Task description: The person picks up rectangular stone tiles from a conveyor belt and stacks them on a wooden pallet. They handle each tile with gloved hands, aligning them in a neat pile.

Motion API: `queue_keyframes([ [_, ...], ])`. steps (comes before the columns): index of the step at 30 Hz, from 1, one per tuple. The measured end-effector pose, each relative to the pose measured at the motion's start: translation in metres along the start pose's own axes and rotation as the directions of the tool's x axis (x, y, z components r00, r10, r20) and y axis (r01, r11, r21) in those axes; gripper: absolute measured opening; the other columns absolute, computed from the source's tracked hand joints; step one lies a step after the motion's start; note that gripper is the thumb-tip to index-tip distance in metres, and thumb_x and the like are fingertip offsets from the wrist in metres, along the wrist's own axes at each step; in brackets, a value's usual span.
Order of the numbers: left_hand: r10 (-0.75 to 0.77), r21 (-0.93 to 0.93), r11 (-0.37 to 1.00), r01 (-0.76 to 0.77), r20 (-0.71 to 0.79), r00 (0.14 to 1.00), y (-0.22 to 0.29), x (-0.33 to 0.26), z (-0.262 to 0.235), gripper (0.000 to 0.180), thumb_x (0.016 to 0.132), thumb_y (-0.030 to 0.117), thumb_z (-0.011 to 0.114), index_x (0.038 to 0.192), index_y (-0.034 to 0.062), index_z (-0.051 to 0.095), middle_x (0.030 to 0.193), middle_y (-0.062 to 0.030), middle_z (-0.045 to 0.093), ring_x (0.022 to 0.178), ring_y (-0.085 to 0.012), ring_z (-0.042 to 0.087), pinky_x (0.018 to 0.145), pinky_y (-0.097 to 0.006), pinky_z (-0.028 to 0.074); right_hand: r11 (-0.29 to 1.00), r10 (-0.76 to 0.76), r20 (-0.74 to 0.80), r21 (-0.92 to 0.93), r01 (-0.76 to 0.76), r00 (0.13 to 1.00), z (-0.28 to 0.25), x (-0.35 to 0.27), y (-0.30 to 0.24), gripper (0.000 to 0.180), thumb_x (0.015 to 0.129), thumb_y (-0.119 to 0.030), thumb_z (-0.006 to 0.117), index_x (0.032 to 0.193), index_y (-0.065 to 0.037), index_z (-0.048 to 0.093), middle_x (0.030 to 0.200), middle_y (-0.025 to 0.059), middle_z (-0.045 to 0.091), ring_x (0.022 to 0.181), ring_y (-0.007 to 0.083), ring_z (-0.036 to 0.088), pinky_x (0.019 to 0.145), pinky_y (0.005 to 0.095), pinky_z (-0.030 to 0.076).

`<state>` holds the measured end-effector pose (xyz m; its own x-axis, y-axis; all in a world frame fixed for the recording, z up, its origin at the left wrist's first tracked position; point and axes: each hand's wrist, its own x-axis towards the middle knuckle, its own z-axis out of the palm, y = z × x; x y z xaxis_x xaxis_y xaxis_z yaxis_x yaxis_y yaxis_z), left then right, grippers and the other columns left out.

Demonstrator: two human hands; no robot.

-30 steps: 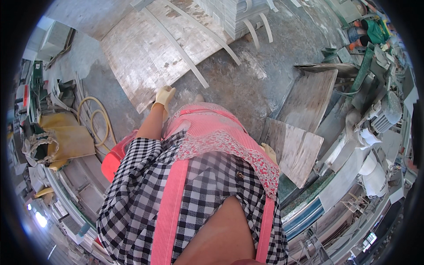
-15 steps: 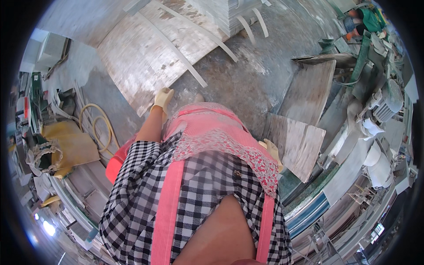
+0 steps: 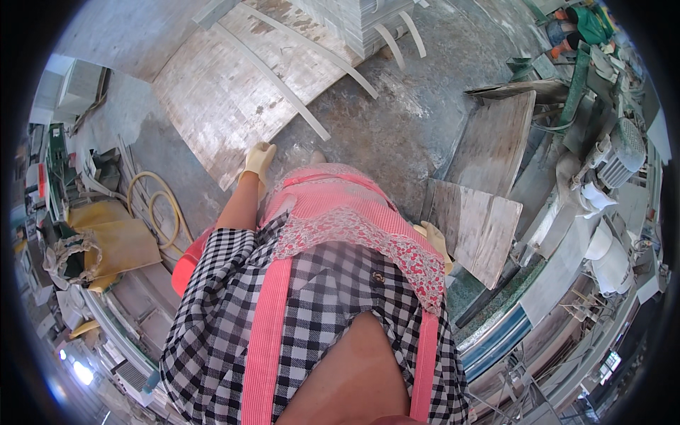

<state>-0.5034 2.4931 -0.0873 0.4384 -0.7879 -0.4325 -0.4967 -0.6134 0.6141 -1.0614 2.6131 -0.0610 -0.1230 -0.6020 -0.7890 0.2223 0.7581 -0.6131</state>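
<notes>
plainly, a wooden board (image 3: 212, 99) lies beyond the left hand (image 3: 257, 160), fingers curled together; right hand (image 3: 437, 245): fingers half-hidden, can't tell.

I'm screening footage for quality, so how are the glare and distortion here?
Head view: a bright light glares white at lower left, with bluish haze beside it; fisheye bending warps edges toward the rim, and the corners go black; the left hand, nearer the middle, looks fairly clear.
</notes>
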Motion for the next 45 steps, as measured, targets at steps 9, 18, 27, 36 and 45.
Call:
queue_keyframes([
  [9,0.015,-0.037,0.999,-0.015,-0.009,1.000,-0.007,0.002,0.003,0.042,0.083,0.037,0.065,0.101,-0.0008,0.069,0.083,-0.0060,0.068,0.072,-0.0140,0.061,0.064,-0.030,0.049,1.000,0.000,-0.007,-0.029,-0.001,1.000,0.004,-0.001,-0.007,0.041,0.101,-0.030,0.048,0.126,0.001,0.056,0.108,0.0120,0.070,0.090,0.0158,0.066,0.080,0.0273,0.051],
  [18,-0.054,-0.016,0.998,0.054,0.016,0.998,-0.004,0.001,0.001,0.045,0.077,0.041,0.063,0.102,0.0044,0.071,0.094,-0.0116,0.072,0.089,-0.0230,0.068,0.080,-0.034,0.051,1.000,0.016,-0.024,-0.009,-0.016,1.000,0.004,-0.004,-0.007,0.041,0.100,-0.030,0.049,0.126,0.001,0.057,0.107,0.0111,0.070,0.092,0.0163,0.065,0.082,0.0276,0.050],
  [27,-0.036,-0.029,0.999,0.037,0.010,0.999,0.000,0.000,0.002,0.044,0.078,0.041,0.064,0.102,0.0048,0.071,0.094,-0.0116,0.072,0.089,-0.0220,0.068,0.080,-0.034,0.051,1.000,0.015,-0.030,-0.009,-0.015,0.999,0.002,0.004,-0.001,0.040,0.099,-0.030,0.050,0.124,0.000,0.059,0.106,0.0101,0.070,0.089,0.0155,0.065,0.079,0.0260,0.050],
  [36,-0.021,-0.035,0.999,0.020,-0.003,1.000,-0.003,0.003,0.007,0.045,0.079,0.041,0.064,0.102,0.0034,0.071,0.094,-0.0125,0.072,0.090,-0.0221,0.068,0.081,-0.034,0.051,1.000,0.011,-0.040,-0.008,-0.011,0.999,0.001,0.004,0.000,0.039,0.099,-0.030,0.050,0.123,-0.001,0.060,0.105,0.0099,0.070,0.088,0.0153,0.065,0.078,0.0265,0.050],
  [45,-0.076,-0.045,0.996,0.078,0.038,0.996,0.001,0.002,0.006,0.042,0.079,0.040,0.063,0.101,0.0046,0.072,0.092,-0.0106,0.072,0.086,-0.0197,0.068,0.077,-0.033,0.051,1.000,0.023,-0.034,-0.010,-0.023,0.999,0.006,0.000,-0.009,0.040,0.100,-0.029,0.049,0.125,0.000,0.058,0.106,0.0100,0.070,0.087,0.0146,0.065,0.078,0.0265,0.050],
])
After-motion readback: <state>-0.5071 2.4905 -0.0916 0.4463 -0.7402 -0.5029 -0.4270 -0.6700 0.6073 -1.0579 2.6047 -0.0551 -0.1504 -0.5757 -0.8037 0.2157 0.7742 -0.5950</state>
